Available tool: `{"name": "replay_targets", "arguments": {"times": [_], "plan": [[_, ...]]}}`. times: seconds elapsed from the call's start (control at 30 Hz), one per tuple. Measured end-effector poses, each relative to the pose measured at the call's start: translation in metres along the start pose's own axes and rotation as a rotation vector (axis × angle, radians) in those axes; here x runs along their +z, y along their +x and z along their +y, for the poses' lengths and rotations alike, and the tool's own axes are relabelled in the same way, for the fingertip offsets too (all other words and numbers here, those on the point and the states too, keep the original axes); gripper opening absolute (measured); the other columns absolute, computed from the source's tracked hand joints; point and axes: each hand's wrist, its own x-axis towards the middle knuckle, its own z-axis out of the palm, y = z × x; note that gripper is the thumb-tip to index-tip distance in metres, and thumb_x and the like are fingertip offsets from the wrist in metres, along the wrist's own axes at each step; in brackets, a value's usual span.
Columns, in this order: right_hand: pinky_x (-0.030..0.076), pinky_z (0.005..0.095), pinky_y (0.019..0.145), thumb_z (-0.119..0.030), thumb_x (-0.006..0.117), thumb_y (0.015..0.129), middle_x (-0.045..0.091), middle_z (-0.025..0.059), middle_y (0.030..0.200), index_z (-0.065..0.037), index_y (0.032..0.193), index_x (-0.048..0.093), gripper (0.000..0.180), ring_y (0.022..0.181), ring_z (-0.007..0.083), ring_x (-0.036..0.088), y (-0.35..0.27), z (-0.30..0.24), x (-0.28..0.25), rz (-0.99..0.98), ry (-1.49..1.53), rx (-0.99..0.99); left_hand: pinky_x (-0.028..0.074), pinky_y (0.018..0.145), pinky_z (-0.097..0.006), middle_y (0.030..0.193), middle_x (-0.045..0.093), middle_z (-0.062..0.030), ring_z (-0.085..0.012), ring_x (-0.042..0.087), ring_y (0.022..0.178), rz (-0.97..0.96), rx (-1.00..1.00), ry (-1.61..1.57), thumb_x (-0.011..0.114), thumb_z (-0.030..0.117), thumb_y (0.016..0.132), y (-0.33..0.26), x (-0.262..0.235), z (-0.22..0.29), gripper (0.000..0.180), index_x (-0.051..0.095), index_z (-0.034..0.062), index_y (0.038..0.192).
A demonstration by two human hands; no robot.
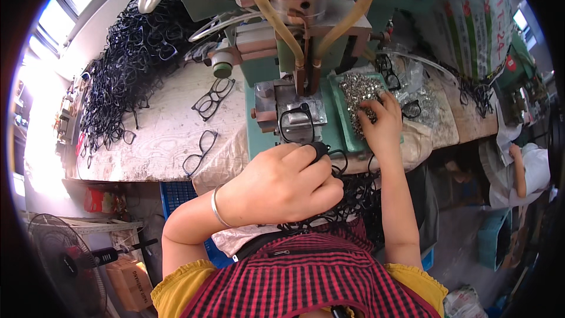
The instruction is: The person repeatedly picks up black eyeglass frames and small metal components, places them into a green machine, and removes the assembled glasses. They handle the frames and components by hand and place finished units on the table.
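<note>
My left hand [282, 185] is closed on a black eyeglass frame [297, 123] whose front lies on the metal block [288, 109] of a green press machine [294, 35]. A silver bangle circles that wrist. My right hand [381, 121] reaches into a green tray [344, 135] heaped with small shiny metal parts [356, 91], fingertips down among them; whether it pinches one is hidden. Several more black frames lie bunched in my lap [353, 200].
A big heap of black frames [126, 68] covers the bench's far left; two loose frames [206, 123] lie on the pale cloth. Hoses arch over the machine. A fan [65, 259] stands low left. Another person [524, 171] sits at right.
</note>
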Motion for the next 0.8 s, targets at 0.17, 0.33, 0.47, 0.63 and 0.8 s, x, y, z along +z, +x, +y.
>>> {"name": "replay_targets", "arguments": {"times": [0.17,0.33,0.47,0.63,0.8], "plan": [[0.044,0.0464,0.101,-0.013,0.075,0.075,0.060,0.0197,0.127,-0.009,0.085,0.072,0.011,0.126,0.0388,0.051,-0.002,0.000,0.004,0.051,0.122,-0.023,0.044,0.053,-0.028,0.072,0.047,0.0004,-0.0153,0.050,0.065,0.045,0.006,0.015,0.065,0.015,0.071,-0.004,0.006,-0.004,0.015,0.055,0.0113,0.081],[0.050,0.0444,0.092,-0.008,0.068,0.080,0.062,0.0112,0.123,-0.007,0.093,0.065,0.013,0.124,0.0328,0.055,0.018,-0.011,0.012,-0.082,0.020,-0.324,0.051,0.057,-0.029,0.096,0.070,-0.0087,-0.0190,0.060,0.066,0.039,-0.062,-0.023,0.080,0.021,0.076,-0.006,0.002,0.005,0.028,0.056,0.0075,0.079],[0.052,0.0426,0.087,-0.005,0.067,0.082,0.068,0.0147,0.108,-0.004,0.096,0.066,0.014,0.107,0.0356,0.064,0.021,0.003,0.014,0.098,0.135,-0.252,0.054,0.069,-0.036,0.110,0.071,-0.0134,-0.0267,0.069,0.085,0.179,-0.333,0.045,0.080,0.020,0.077,-0.065,-0.012,0.000,0.025,0.064,0.0047,0.089],[0.050,0.0263,0.085,-0.010,0.061,0.098,0.069,0.0070,0.101,0.001,0.109,0.067,0.016,0.093,0.0143,0.064,-0.011,0.024,-0.001,0.336,0.877,0.543,0.050,0.091,-0.042,0.122,0.066,-0.0177,-0.0355,0.063,0.109,-0.081,-1.037,0.320,0.074,0.015,0.082,-0.201,-0.026,-0.023,0.026,0.069,0.0014,0.103],[0.050,0.0257,0.082,-0.006,0.063,0.095,0.067,0.0039,0.095,0.000,0.105,0.067,0.012,0.088,0.0116,0.062,0.001,0.002,0.026,0.279,0.893,0.538,0.050,0.091,-0.042,0.117,0.066,-0.0165,-0.0350,0.061,0.104,-0.049,-1.266,0.261,0.074,0.012,0.079,-0.267,0.010,0.005,0.018,0.068,0.0010,0.092]]}}
